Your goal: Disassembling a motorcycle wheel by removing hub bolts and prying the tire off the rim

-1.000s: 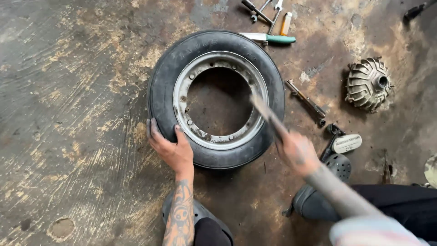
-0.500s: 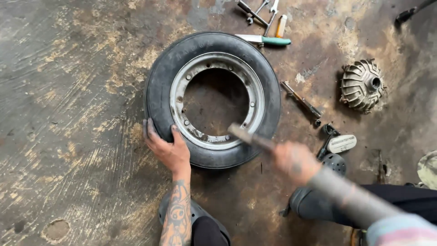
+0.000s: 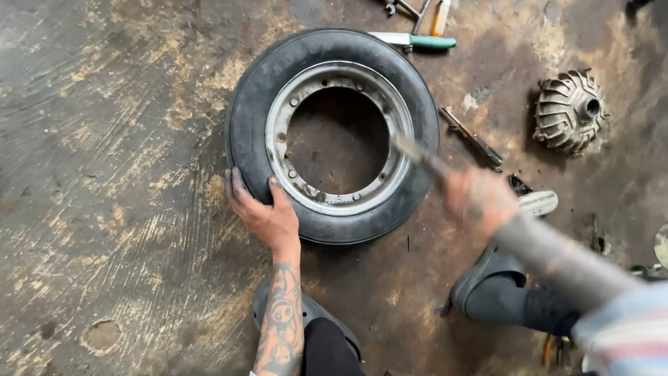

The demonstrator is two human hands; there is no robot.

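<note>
I am pressing my left hand (image 3: 268,216) flat on the stiff, heavy-looking tyre (image 3: 332,136) at seven o'clock while my blurred right hand (image 3: 480,200) is gripping a metal bar (image 3: 417,154).

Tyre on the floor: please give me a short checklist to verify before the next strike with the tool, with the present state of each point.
1. Tyre lies flat on the floor: ok.
2. Left hand steadies the tyre's near edge: ok.
3. Left fingers away from the rim where the tool points: ok.
4. Right hand grips the tool: ok, though blurred.
5. Tool tip seated at the rim: cannot tell.
6. Screwdriver clear of the tyre: not ok, it touches the far edge.
</note>
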